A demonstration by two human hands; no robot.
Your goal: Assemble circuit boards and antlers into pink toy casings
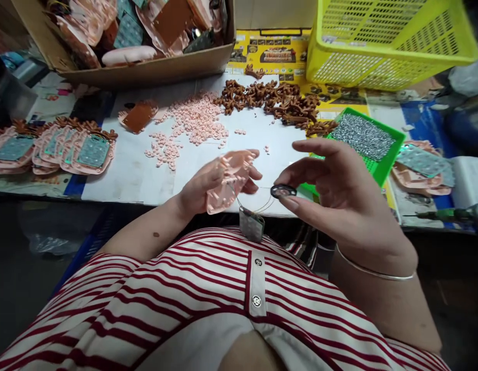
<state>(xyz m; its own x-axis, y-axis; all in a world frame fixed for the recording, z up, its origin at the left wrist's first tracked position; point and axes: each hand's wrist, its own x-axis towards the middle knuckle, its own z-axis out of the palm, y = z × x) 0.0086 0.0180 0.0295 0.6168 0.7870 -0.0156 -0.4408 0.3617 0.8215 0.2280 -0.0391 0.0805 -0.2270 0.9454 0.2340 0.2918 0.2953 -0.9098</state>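
Right hand (339, 198) pinched a small black disc (283, 191) between thumb and fingertips. Left hand (200, 186) gripped a pink plastic shell (230, 183), fingers partly hidden behind it. Circuit board (251, 225) hung on thin wires (264, 208) between the hands. Beyond them on the table (126, 159): loose pink bits (196, 117), brown pieces (289, 105), green tray (391, 155) of silver screws (360, 136), yellow basket (362, 67) behind that

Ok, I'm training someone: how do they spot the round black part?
From the yellow basket at top right, come down past the green tray to the right hand. Pinched in its fingers is the round black part. Its dark disc shape sets it apart from the greyish board and the pink shell in the left hand.
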